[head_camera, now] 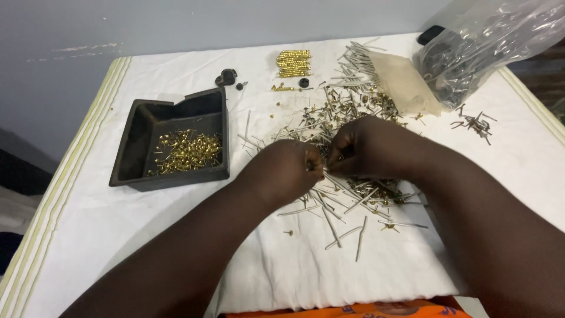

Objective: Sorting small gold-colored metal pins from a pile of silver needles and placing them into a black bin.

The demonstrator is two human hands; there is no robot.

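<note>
My left hand [286, 171] and my right hand [368, 147] meet over a scattered pile of thin silver pins and small brass pieces [338, 118] on a white cloth [118, 235]. Both hands have their fingertips pinched together, close to each other, at about the pile's middle. What sits between the fingers is too small to make out; a silver pin seems to stick out below the left fingertips. Loose silver pins [347, 232] lie in front of the hands.
A black plastic tray [147, 121] holding several brass pieces [188, 152] stands at the left. At the back lie a stack of brass parts [293, 62], small black rings [227, 76], a beige paper [406, 82] and a clear plastic bag [488, 41]. Dark pins [474, 123] lie right.
</note>
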